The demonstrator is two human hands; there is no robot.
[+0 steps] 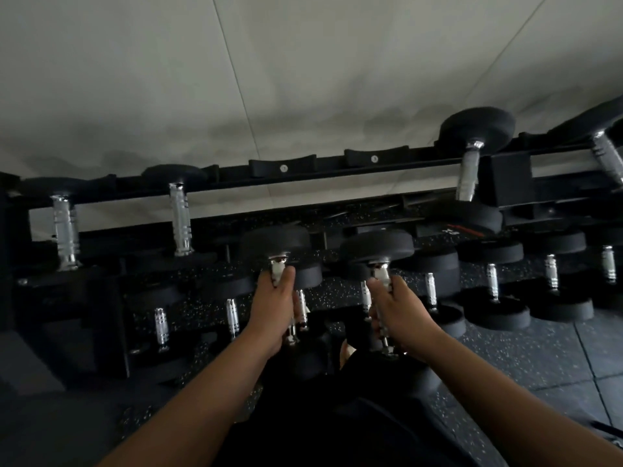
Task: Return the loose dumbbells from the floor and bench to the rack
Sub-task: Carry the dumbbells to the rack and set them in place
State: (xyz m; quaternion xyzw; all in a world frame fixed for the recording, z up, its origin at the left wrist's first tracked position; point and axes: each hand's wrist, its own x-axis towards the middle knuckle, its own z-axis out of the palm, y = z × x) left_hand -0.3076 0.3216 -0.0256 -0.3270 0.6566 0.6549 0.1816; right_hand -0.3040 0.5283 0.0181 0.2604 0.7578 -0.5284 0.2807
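The left hand (pixel 274 306) is closed around the chrome handle of a black round-headed dumbbell (pixel 275 242), and the right hand (pixel 399 313) grips a second black dumbbell (pixel 377 246) just beside it. Both are held in front of the black steel rack (pixel 337 163), under two free saddles of its top rail, while other dumbbells fill the lower row (pixel 494 261) behind them.

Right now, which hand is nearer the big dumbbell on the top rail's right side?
Right. The right hand sits below-left of the big dumbbell; the left hand is farther left.
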